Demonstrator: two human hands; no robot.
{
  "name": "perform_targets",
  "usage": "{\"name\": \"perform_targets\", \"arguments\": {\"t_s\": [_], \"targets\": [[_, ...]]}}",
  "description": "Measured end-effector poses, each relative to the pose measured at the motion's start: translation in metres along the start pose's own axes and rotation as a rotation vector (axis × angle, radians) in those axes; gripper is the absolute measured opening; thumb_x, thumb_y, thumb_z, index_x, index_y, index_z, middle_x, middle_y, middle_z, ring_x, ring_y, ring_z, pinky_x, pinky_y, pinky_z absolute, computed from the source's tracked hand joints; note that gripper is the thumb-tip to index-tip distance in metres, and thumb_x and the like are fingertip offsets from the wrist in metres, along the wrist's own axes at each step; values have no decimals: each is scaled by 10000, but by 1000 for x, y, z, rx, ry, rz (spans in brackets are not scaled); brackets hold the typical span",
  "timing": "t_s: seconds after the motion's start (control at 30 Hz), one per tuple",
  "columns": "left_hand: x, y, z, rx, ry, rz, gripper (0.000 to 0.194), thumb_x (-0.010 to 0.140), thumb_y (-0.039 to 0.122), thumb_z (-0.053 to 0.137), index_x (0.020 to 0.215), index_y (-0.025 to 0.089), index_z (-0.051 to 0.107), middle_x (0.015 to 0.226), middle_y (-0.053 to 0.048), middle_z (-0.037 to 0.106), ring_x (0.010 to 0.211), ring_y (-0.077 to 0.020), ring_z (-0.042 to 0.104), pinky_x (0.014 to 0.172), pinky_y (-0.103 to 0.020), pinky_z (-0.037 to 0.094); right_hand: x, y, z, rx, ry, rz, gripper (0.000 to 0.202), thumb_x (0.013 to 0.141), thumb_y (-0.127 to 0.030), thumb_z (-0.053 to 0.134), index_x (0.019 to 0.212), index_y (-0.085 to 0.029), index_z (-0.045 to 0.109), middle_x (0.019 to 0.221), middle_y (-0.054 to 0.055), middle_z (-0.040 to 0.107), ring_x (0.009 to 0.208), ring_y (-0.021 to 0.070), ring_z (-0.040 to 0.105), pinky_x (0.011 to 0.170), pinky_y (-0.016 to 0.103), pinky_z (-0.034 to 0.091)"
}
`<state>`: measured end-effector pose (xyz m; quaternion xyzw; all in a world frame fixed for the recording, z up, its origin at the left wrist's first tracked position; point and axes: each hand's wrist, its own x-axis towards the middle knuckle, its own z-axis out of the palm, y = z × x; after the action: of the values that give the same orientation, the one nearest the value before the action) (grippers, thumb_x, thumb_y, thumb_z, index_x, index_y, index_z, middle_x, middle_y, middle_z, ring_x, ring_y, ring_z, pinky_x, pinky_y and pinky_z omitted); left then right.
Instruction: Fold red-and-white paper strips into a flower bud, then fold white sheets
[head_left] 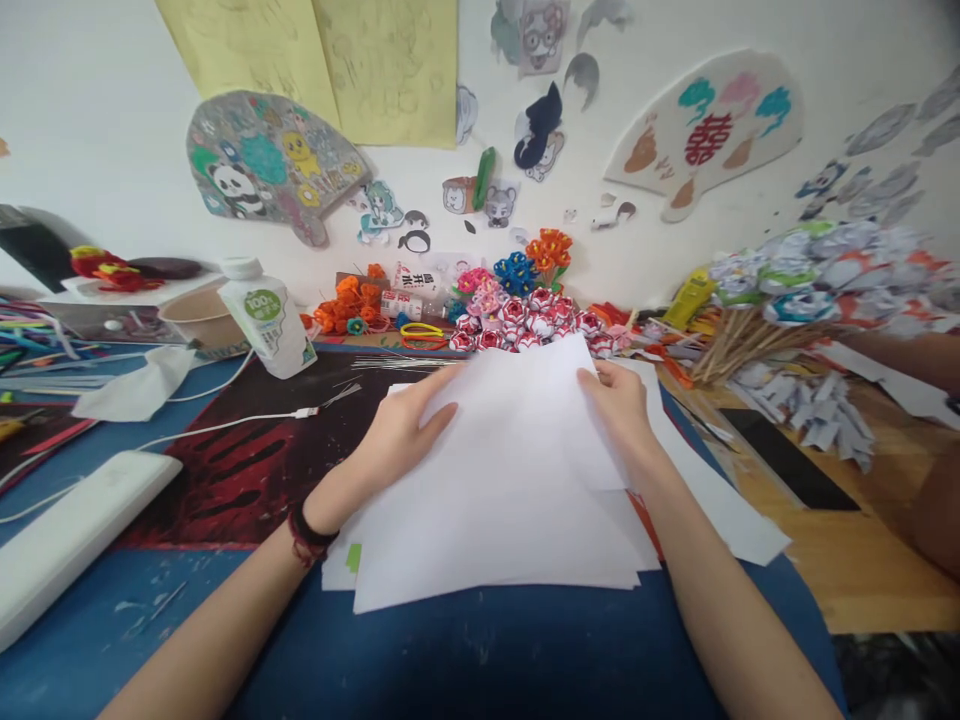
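Several sheets of white paper (480,500) lie in a loose stack in front of me, their edges out of line. My left hand (412,420) grips the left edge of the upper paper, thumb on top and the other fingers hidden beneath or behind it. On the opposite side my right hand (619,400) pinches the right edge of the paper, thumb in front. The far edge of the paper is raised a little. A green tab (353,558) shows on a lower sheet at the left. More white paper (712,490) lies right of my right forearm.
A white power strip (82,540) and a white bottle (262,320) stand at left, with a USB cable (300,413) on the dark mat (247,450). Craft flowers (525,310) line the wall. Paper flowers on sticks (742,345) and a black strip (787,458) lie at right.
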<state>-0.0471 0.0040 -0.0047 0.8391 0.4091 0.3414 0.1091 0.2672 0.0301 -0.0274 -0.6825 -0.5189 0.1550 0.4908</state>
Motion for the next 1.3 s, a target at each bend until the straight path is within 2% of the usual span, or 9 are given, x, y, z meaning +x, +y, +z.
{"name": "perform_targets", "arguments": {"t_s": [0.1,0.23,0.3,0.4,0.53,0.67,0.9,1.1,1.3], "targets": [[-4,8,9,195,-170,258,472,998,254,486,1469,227,489,1515,-94,514,1376,-276,510,1107,-453,417,-1,-2,4,-81,3,-47,376,789,-394,579,994,-146,774,773,77,727,734,255,631,724,358,456],[-9,8,20,335,-300,355,492,1025,362,474,1499,233,451,1565,-98,446,1445,-280,423,1111,-462,385,-3,-1,3,-221,133,-198,443,867,-460,536,1134,-171,740,1046,138,722,932,299,627,870,425,446],[-12,7,22,368,-306,368,512,1026,436,460,1496,234,456,1568,-91,440,1460,-286,398,1158,-482,314,-4,-2,-1,-290,182,-261,435,937,-480,458,933,-191,783,1028,139,732,975,303,634,888,418,439],[-15,12,23,397,-301,376,547,1014,498,457,1485,220,473,1573,-89,432,1472,-303,373,1202,-510,220,-8,-6,-4,-303,162,-173,610,1003,-446,339,592,-201,717,715,113,720,811,270,672,829,381,450],[-19,21,28,402,-326,396,495,1031,437,446,1471,214,489,1566,-86,445,1474,-296,371,1203,-502,223,-12,-11,0,-275,106,-206,478,943,-318,432,558,-204,691,798,90,748,850,255,672,814,359,466],[-23,26,35,419,-336,403,464,1032,404,457,1453,214,505,1561,-80,453,1477,-285,369,1210,-496,219,-17,-14,10,-244,-19,-373,233,883,-299,554,862,-218,771,1082,81,718,1047,278,629,906,408,486],[-26,31,39,422,-361,390,503,1034,421,446,1484,195,456,1571,-89,439,1489,-282,345,1215,-526,203,-55,-26,23,-320,-365,-652,535,974,-369,531,1480,-216,445,1508,136,456,1396,295,432,1139,482,382],[-28,39,40,363,-423,368,658,995,565,457,1512,162,400,1562,-132,444,1480,-309,353,1214,-535,216,-64,-22,26,-427,-556,-710,515,1066,-406,317,1545,-219,357,1662,112,242,1533,254,233,1212,485,286],[-26,50,29,260,-343,279,357,1031,315,475,1344,162,555,1387,-129,623,1210,-275,624,1028,-503,437,-56,-11,27,-462,-628,-711,572,1064,-474,295,1575,-216,311,1673,123,204,1544,251,201,1216,478,277]]}}
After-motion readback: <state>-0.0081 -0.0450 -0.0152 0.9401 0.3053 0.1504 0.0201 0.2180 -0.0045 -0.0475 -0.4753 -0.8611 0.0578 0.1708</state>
